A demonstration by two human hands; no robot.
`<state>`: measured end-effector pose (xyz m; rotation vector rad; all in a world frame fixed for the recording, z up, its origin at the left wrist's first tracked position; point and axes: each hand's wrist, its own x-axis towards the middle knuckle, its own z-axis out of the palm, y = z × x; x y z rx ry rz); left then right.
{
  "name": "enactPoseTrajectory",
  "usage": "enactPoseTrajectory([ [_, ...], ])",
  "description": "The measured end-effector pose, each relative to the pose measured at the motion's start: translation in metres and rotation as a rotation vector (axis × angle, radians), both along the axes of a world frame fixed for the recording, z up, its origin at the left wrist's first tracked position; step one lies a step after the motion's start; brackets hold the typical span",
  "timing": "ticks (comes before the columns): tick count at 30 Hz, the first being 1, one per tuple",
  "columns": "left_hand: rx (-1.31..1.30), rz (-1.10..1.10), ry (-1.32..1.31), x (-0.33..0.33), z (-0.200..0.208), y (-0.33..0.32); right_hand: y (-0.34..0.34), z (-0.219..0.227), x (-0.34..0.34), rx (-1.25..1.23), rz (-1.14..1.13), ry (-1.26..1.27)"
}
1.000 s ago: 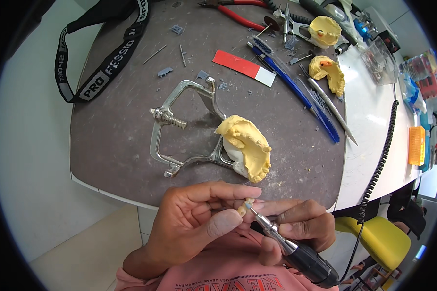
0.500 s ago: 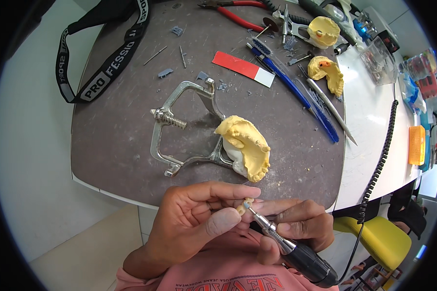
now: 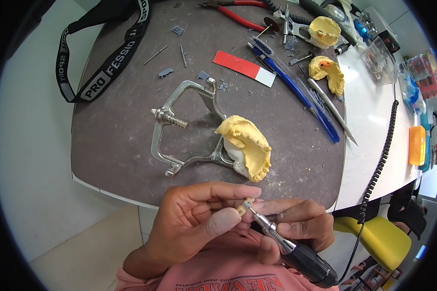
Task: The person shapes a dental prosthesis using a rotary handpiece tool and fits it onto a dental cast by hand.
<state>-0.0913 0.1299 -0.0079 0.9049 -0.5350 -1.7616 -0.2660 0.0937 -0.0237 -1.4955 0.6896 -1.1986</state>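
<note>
Dark grey mottled work mat [image 3: 116, 140] covers the bench end, white bench top [image 3: 374, 126] to its right; pale floor below left.

Left hand [image 3: 194, 228] closed in a pinch: thumb and fingertips [image 3: 228, 218] clamp a small cream-coloured tooth-shaped piece [image 3: 243, 205], held just off the mat's near edge, above the salmon-pink shirt [image 3: 218, 276].

Right hand [image 3: 296, 228] wrapped shut around a slim rotary handpiece with silver nose and black body [image 3: 286, 245]; its fine tip meets the small piece at its right side; exact contact spot too small to resolve; black coiled cable [image 3: 378, 155] runs up over the white top.

Just beyond the hands on the mat: bare metal hinged dental articulator frame [image 3: 179, 126], lying flat, with a yellow plaster jaw cast [image 3: 247, 145] mounted at its right end, teeth row toward the near edge.

Far side of mat: red-and-white flat card strip [image 3: 243, 68]; blue pen-like tool [image 3: 301, 97] and silver pointed instrument [image 3: 330, 109] lying diagonal side by side; two more yellow plaster casts [image 3: 325, 31] near the top right, one behind the other; red-handled pliers [image 3: 238, 14] at the top edge; small grey plastic offcuts [image 3: 166, 72] scattered about.

Black lanyard strap with white lettering [image 3: 107, 53] looped over the mat's far left corner.

Yellow chair seat [image 3: 374, 237] low right, under the bench; orange box [image 3: 415, 145] at right edge of the white top.
</note>
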Motion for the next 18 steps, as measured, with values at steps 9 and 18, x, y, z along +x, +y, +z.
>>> enactPoseTrajectory([
  [9, -0.003, 0.018, 0.001, 0.001, -0.003, 0.002, 0.0, -0.003, 0.002, 0.014, 0.01, -0.047],
  [18, -0.039, 0.007, -0.016, -0.001, -0.003, 0.001, 0.002, -0.004, 0.001, 0.034, -0.011, -0.075],
])
